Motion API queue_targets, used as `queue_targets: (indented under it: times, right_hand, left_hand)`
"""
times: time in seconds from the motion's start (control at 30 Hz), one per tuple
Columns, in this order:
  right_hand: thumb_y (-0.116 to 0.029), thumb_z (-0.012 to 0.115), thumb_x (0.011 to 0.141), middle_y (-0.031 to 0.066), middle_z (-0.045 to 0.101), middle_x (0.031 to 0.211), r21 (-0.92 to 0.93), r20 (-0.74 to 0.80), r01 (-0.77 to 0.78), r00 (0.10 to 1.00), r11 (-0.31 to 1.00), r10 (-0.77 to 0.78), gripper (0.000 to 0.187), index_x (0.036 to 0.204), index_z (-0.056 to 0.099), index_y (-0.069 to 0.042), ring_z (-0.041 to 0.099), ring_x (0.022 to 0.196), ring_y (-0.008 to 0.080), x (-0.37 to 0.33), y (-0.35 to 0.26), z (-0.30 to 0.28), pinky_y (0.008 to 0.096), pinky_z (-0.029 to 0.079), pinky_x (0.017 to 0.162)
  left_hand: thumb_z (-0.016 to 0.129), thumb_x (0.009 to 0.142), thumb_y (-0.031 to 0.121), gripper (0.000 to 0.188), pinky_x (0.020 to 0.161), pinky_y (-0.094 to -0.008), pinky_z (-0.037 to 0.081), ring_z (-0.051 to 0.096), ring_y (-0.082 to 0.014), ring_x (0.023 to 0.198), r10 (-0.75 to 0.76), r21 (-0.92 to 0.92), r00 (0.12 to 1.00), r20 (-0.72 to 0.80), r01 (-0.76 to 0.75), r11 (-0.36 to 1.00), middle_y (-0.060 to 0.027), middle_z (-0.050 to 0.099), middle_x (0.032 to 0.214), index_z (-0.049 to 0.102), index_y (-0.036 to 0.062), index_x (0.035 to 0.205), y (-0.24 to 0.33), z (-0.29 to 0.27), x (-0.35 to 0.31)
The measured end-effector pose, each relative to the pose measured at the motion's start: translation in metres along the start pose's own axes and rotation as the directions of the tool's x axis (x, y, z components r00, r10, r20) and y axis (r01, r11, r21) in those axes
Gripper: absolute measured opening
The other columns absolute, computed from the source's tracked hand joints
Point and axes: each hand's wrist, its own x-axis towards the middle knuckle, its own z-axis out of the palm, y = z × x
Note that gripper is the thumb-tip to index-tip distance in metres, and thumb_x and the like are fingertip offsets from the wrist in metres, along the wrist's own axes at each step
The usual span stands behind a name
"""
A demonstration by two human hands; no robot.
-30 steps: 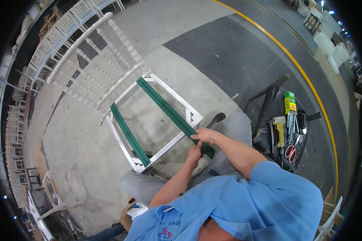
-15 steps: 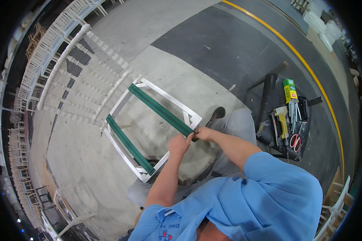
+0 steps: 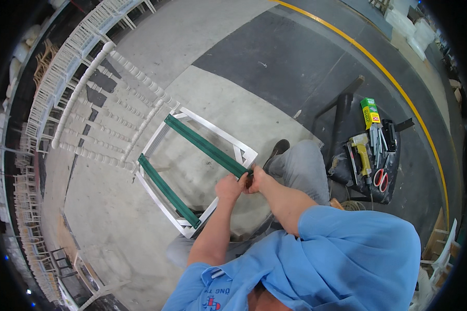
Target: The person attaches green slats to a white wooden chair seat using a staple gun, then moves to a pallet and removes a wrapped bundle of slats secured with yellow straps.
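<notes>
A white chair with a turned-spindle back (image 3: 101,127) lies before me, its open seat frame (image 3: 218,132) toward my knees. Two green webbing straps cross that frame: the longer strap (image 3: 205,146) on the right, the other strap (image 3: 166,187) on the left. At the near end of the longer strap, my left hand (image 3: 229,187) pinches its edge with the thumb. My right hand (image 3: 255,180) curls round the same end, close beside the left. Some of its fingers are hidden beneath the strap and frame rail.
On a dark stool (image 3: 342,166) to my right lie a yellow nail gun (image 3: 362,155), red-handled scissors (image 3: 381,180), a green-and-yellow box (image 3: 370,111), a black stapler-like tool (image 3: 389,135) and several metal tools. Rows of white chairs (image 3: 70,72) line the left. A yellow line (image 3: 342,33) crosses the floor.
My right hand has shifted from the frame corner toward my left hand, its fingers now curled round the strap end. The left hand stays at the strap. The view has shifted slightly.
</notes>
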Motion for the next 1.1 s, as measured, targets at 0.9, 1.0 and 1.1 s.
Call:
queue_targets:
  times: [0.9,1.0,1.1]
  right_hand:
    - [-0.059,0.042,0.106,0.003,0.065,0.083,-0.205,-0.027,0.343,0.934,0.917,-0.355,0.052,0.105,0.066,-0.012,0.063,0.072,0.0186,0.105,-0.06,0.048,0.0358,0.051,0.061]
    - [-0.058,0.043,0.106,0.0029,0.065,0.083,-0.201,-0.032,0.359,0.927,0.911,-0.373,0.051,0.105,0.066,-0.012,0.063,0.072,0.0182,0.114,-0.058,0.045,0.0353,0.051,0.061]
    - [-0.057,0.043,0.106,0.0029,0.065,0.082,-0.212,-0.018,0.359,0.928,0.909,-0.371,0.05,0.105,0.066,-0.012,0.063,0.072,0.0178,0.12,-0.051,0.052,0.0347,0.051,0.06]
  left_hand:
    - [0.05,0.105,0.02,0.036,0.09,-0.0413,0.059,0.071,-0.0281,0.106,0.226,-0.387,0.351,0.909,0.911,0.141,-0.0194,0.07,0.119,0.062,-0.0018,0.131,-0.078,0.03,0.079]
    - [0.052,0.104,0.021,0.038,0.086,-0.0428,0.061,0.072,-0.0311,0.106,0.27,-0.274,0.214,0.939,0.94,0.206,-0.023,0.07,0.121,0.061,-0.0031,0.132,-0.062,0.034,0.099]
    - [0.054,0.104,0.024,0.041,0.083,-0.0434,0.062,0.073,-0.0328,0.103,0.282,-0.272,0.225,0.933,0.952,0.14,-0.0225,0.071,0.12,0.06,-0.002,0.136,-0.076,0.065,0.098]
